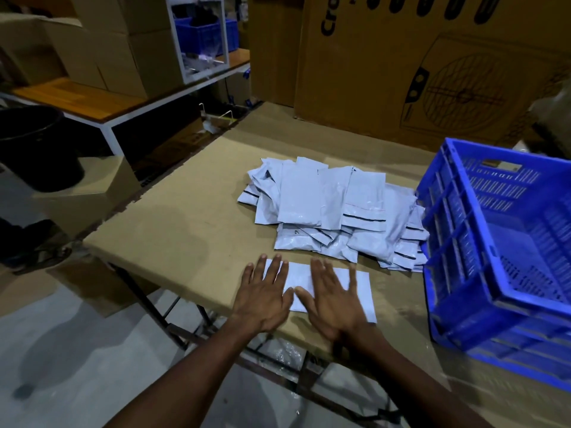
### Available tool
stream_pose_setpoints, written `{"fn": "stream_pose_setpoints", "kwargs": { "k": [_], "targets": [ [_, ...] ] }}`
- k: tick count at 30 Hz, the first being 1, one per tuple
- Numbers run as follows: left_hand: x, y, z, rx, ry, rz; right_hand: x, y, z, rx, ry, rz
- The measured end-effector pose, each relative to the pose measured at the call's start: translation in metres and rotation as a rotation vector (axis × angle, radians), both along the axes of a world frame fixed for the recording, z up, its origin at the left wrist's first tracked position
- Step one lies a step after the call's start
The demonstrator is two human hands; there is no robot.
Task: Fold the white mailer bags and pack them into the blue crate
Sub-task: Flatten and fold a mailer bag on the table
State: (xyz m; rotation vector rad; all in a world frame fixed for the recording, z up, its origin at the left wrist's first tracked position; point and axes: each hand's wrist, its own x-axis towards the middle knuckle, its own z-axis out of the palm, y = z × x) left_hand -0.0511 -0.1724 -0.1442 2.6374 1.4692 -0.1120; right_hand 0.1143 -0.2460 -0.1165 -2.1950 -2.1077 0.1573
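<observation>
Pressing flat with fingers spread, the left hand [262,296] and right hand [335,299] lie together on one mailer bag [361,291] at the worktop's [173,230] near edge, likely creasing a fold. Next, lift it toward the blue crate [457,242] at 3 o'clock; the unfolded pile [330,208] waits at 12 o'clock.

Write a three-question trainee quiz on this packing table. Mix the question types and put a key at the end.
1. True or false: both hands press flat on one mailer bag at the table's near edge.
2. Where does the pile of mailer bags lie? A) inside the blue crate B) on the table beside the crate C) on the floor
3. Fill in: the visible part of the blue crate holds ____ bags.

Key: 1 true (left hand, right hand); 2 B; 3 no.
</observation>
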Motion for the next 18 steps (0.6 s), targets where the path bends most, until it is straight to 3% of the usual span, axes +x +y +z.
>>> {"fn": "stream_pose_setpoints", "kwargs": {
  "k": [4, 11, 18],
  "targets": [
    [-0.002, 0.001, -0.001, -0.003, 0.027, -0.004, -0.022, 0.014, -0.003, -0.107, 0.131, 0.073],
    [0.001, 0.000, -0.001, 0.015, 0.009, -0.002, 0.027, -0.008, -0.030, 0.012, 0.077, -0.018],
    [-0.002, 0.000, -0.003, -0.012, -0.037, 0.006, 0.056, -0.029, -0.024, -0.069, 0.073, -0.120]
  ]
}}
